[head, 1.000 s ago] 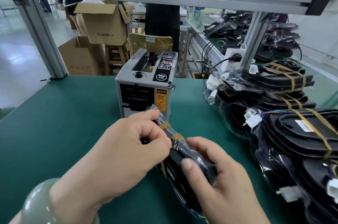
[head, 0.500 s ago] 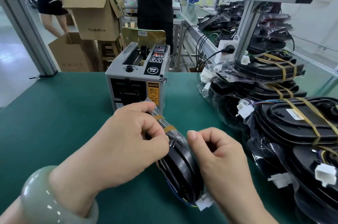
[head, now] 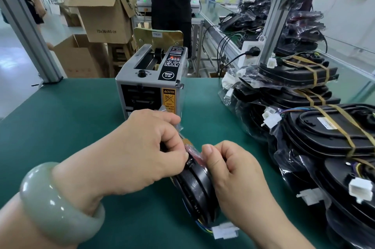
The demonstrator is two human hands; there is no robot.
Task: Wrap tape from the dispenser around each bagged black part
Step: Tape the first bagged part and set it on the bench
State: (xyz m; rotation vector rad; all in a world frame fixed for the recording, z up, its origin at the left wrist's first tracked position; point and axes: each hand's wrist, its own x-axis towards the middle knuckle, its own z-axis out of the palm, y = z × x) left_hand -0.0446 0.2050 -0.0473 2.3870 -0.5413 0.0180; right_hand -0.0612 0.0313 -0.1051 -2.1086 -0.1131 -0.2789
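Bagged black part [head: 194,194] stands on edge near the front edge of the green table [head: 60,116], roughly midway along it, directly in front of the grey tape dispenser [head: 150,86]. The left hand [head: 138,151] grips the part's upper end, fingers curled around the clear bag where a strip of brown tape [head: 187,141] crosses it. The right hand [head: 233,175] is curled against the part's right side, thumb and fingertips pinching at the film near the top; whether they also hold the tape's end is hard to tell, since the fingers cover that spot. A white connector [head: 225,232] on coloured wires sticks out of the part's lower end, close to the front edge. A pale green bangle [head: 58,202] sits on the left wrist. Along the table's right edge lies a pile of taped parts [head: 324,133], already banded in brown. Cardboard boxes [head: 105,19] stand beyond the back edge.
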